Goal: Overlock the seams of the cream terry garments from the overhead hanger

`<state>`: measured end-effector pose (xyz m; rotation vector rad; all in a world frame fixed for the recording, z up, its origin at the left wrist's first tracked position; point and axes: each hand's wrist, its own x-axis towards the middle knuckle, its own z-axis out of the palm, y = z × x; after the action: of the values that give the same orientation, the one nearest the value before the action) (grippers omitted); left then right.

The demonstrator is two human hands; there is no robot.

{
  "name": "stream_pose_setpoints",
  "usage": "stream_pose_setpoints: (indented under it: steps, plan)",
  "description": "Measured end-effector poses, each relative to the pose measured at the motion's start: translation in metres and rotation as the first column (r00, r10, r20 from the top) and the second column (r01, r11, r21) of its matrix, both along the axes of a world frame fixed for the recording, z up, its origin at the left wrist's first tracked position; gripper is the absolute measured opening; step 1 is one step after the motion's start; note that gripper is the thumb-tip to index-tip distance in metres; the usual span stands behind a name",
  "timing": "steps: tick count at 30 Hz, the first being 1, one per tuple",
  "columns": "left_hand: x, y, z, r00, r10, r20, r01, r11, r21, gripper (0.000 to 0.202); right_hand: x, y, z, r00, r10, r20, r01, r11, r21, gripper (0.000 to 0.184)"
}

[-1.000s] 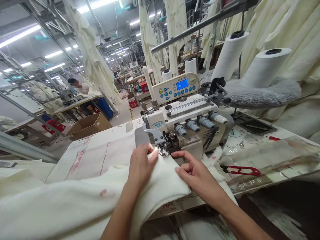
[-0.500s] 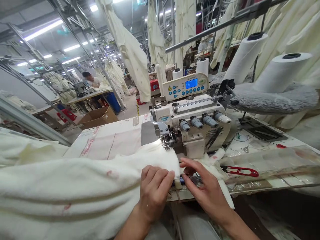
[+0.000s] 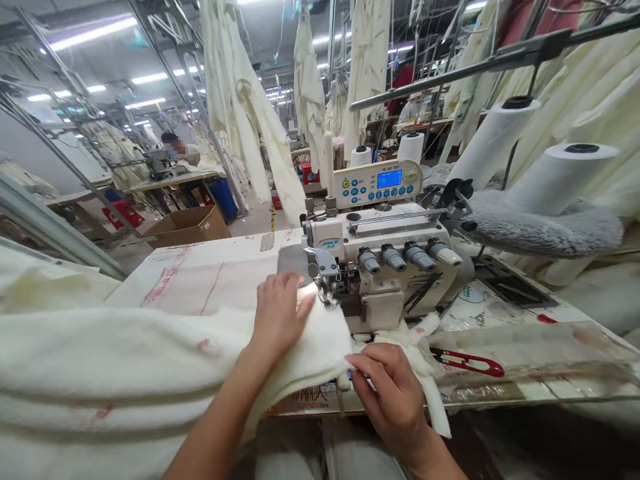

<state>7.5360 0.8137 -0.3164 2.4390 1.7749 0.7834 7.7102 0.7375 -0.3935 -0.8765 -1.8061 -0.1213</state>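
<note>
From your head camera: your left hand lies flat and palm-down, fingers close together, pressing a thick cream fleece fabric just in front of the presser foot of a JACK overlock sewing machine. Your right hand, at the near right, curls its fingers into a narrow pinch on the fabric's folded edge. The fleece runs in heavy folds across the near left and spills over the table's near edge, while a loose strip of it hangs at right beside your right hand. The white table carries red-marked paper, and red-handled thread snips lie to the right, near a clear plastic sheet. Behind the machine stand its lit control panel, white thread cones and a grey faux-fur piece. Far left, a co-worker sits at another machine past a cardboard box, with cream garments hanging overhead.
</note>
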Motion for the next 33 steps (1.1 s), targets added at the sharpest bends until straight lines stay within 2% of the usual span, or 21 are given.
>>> stream_pose_setpoints:
  steps: [3,7,13,18,23,27,30,33]
  plan:
    - [-0.005,0.021,-0.008,0.998,-0.033,-0.055,0.029,0.997,-0.072,0.017,-0.002,0.002,0.000,1.000,-0.010,-0.020,0.010,1.000,-0.010,0.021]
    - [-0.010,0.036,-0.013,0.997,-0.057,-0.045,0.055,0.997,-0.048,0.015,-0.003,0.012,0.004,0.998,-0.029,-0.048,0.029,1.000,-0.001,0.021]
    - [-0.011,0.064,-0.011,0.997,-0.033,-0.068,0.029,0.998,-0.052,0.016,-0.004,0.037,0.010,0.996,-0.079,-0.046,0.080,0.997,0.014,0.013]
    - [-0.010,0.084,-0.007,0.998,0.003,-0.067,-0.008,0.998,-0.065,0.014,-0.005,0.050,0.017,0.988,-0.155,-0.018,0.154,0.987,-0.050,0.011]
    - [-0.008,0.109,-0.006,0.996,0.051,-0.072,-0.055,0.996,-0.063,0.014,-0.009,0.034,0.019,0.973,-0.210,-0.098,0.202,0.976,-0.086,0.013]
    - [-0.011,0.132,-0.003,0.993,0.102,-0.059,-0.107,0.990,-0.096,0.018,-0.011,0.015,0.013,0.988,-0.127,-0.090,0.117,0.987,-0.110,0.018]
    - [-0.028,0.128,-0.002,0.983,0.178,-0.035,-0.181,0.972,-0.149,0.023,-0.012,0.006,0.006,0.998,-0.010,-0.060,0.000,0.987,-0.164,0.019]
    - [-0.058,0.088,-0.008,0.965,0.260,0.003,-0.256,0.950,-0.179,0.031,-0.014,-0.001,-0.002,0.994,0.061,-0.095,-0.084,0.962,-0.258,0.015]
